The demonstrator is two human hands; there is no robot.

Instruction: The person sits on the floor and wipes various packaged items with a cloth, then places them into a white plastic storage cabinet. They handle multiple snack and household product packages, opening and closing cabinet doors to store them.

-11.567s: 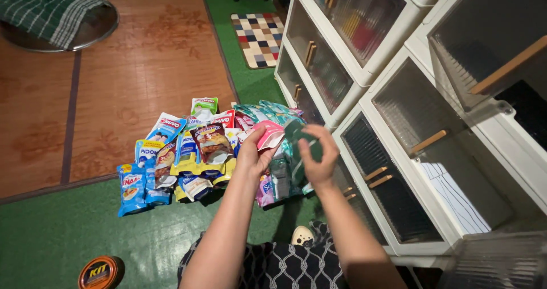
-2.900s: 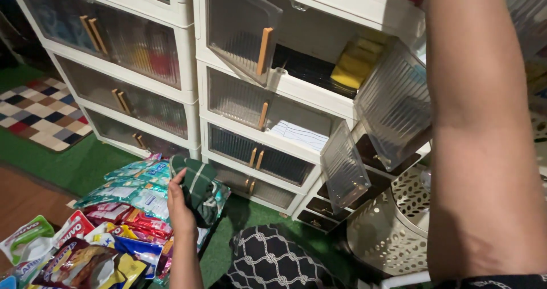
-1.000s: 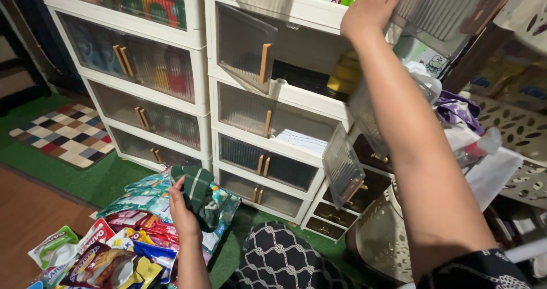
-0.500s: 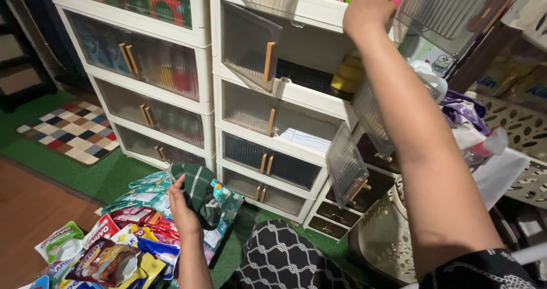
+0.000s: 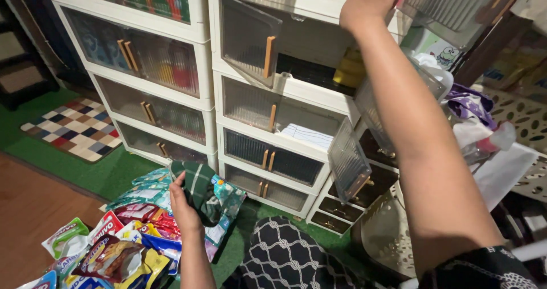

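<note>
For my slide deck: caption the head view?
Left hand grips green plaid cloth; right hand reaches the cabinet top.

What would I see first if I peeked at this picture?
First comes the big right hand, stretched up to the top of the white stacked cabinets, whose ribbed see-through doors hang open in the middle. Next, the bright heap of snack packets on the floor at lower left. There the left hand grips a dark green striped cloth.
</note>
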